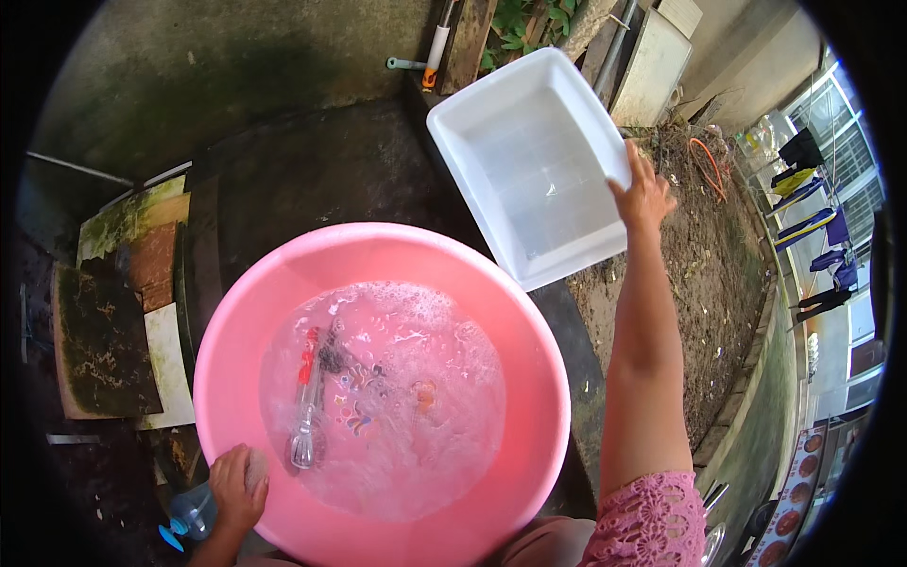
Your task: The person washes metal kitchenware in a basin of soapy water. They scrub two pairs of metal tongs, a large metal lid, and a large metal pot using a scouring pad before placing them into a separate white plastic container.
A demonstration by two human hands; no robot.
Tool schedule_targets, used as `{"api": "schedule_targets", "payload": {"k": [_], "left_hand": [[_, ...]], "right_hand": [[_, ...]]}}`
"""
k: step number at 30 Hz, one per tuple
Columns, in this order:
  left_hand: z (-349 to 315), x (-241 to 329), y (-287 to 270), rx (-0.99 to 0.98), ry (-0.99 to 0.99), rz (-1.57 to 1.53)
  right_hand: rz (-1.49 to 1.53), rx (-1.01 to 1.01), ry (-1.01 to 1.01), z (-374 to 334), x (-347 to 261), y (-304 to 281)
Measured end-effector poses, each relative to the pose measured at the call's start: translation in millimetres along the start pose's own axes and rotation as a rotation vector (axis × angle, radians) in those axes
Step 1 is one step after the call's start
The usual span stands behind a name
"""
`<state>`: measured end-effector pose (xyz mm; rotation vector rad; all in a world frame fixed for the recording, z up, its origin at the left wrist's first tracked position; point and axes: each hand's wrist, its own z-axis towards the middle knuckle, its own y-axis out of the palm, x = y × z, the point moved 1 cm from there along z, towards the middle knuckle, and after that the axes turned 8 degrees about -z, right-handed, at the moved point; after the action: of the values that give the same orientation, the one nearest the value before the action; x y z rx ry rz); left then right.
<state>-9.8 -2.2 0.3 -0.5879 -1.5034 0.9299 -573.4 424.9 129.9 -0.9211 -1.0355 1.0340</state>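
Observation:
A large pink basin of sudsy water stands in front of me. In the water lie a wire whisk, something red and long, a dark scrubber-like clump and small colourful shapes. My left hand is closed at the basin's near-left rim, around a small greyish-brown piece whose kind I cannot make out. My right arm reaches far forward. With its thumb over the inner edge, my right hand grips the right rim of a white rectangular plastic tub, which is tilted beyond the basin.
A clear plastic bottle with a blue top stands beside my left hand. Mossy boards lean at the left, near a stained wall. Bare soil lies to the right, with an orange hose and hanging laundry beyond.

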Motion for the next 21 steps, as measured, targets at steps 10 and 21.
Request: {"api": "schedule_targets", "payload": {"k": [10,21], "left_hand": [[17.7,5.7,1.6,-0.005,-0.012,0.063],[20.1,6.4,2.9,-0.058,-0.016,0.063]], "right_hand": [[0.769,0.046,0.451,-38.9,-30.0,114.8],[0.948,0.228,0.554,-58.1,-95.5,99.1]]}}
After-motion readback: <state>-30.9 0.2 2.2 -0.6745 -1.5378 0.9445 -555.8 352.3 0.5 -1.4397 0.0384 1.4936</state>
